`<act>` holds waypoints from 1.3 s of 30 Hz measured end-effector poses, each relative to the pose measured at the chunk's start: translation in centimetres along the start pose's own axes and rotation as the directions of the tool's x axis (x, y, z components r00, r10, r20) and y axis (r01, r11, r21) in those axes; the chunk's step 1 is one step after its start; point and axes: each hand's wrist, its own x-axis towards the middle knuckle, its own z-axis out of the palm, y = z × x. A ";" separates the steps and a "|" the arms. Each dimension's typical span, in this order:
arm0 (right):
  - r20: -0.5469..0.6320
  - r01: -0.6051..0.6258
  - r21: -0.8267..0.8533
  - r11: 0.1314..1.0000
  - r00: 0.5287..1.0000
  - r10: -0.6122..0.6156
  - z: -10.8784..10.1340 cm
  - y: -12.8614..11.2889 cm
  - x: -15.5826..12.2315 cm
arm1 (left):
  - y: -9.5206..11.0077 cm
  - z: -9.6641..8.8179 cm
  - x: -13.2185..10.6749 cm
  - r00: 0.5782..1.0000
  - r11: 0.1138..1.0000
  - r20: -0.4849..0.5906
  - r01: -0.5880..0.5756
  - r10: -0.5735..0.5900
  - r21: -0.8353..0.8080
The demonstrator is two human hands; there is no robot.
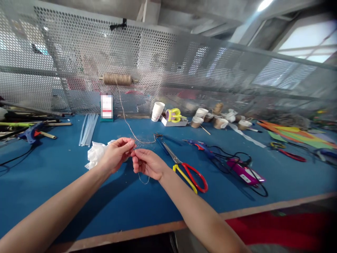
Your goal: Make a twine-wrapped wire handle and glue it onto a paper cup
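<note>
Both my hands meet over the middle of the blue table (65, 182). My left hand (114, 154) pinches a thin twine strand (123, 116) between thumb and fingers. My right hand (147, 163) pinches the same strand just beside it, and a small loop hangs below its fingers. The twine runs up to a brown spool (117, 79) mounted on the perforated metal panel (184, 59). A crumpled white plastic piece (94, 154) lies just left of my left hand. Scissors (184, 168) with red and yellow handles lie just right of my right hand.
A blue glue gun (201, 146) and a purple device (243, 172) with black cables lie at right. Clear glue sticks (88, 128), a white paper cup (157, 111), several small cups, tools at far left and coloured sheets (297, 133) at far right sit on the table.
</note>
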 end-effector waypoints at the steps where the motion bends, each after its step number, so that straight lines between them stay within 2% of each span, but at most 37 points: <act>1: -0.006 0.004 -0.011 1.000 1.000 -0.004 0.0 0.1 0.0 | 0.0 -0.1 -0.1 1.000 0.999 -0.010 -0.020 0.020 0.025; 3: 0.003 0.004 -0.032 0.999 1.000 -0.004 0.1 0.1 -0.1 | 0.1 -0.2 -0.3 0.997 0.995 -0.019 -0.067 0.069 0.073; 6: 0.087 -0.034 -0.062 0.997 0.995 0.040 0.1 -0.1 -0.4 | 0.6 -0.2 -0.6 0.991 0.987 -0.002 -0.130 0.131 0.097; 9: 0.163 -0.073 -0.081 0.994 0.983 0.085 -0.1 -0.4 -0.7 | 1.3 -0.1 -0.8 0.990 0.988 0.017 -0.138 0.137 0.075; 12: 0.189 -0.093 -0.109 0.990 0.976 0.112 -0.1 -0.7 -1.0 | 1.7 0.0 -0.8 0.989 0.987 0.014 -0.149 0.148 0.054; 21: 0.118 -0.024 -0.148 0.989 0.992 0.042 0.4 -0.7 -1.1 | 1.9 0.3 -0.9 0.978 0.978 -0.031 -0.206 0.208 0.039; 30: 0.179 -0.111 -0.249 0.962 0.971 0.159 0.1 -1.5 -1.6 | 2.5 0.2 -0.6 0.967 0.967 -0.052 -0.245 0.249 0.068; 39: 0.128 -0.043 -0.254 0.966 0.989 0.078 0.3 -1.3 -1.6 | 2.6 0.2 -0.6 0.963 0.967 -0.092 -0.248 0.253 0.064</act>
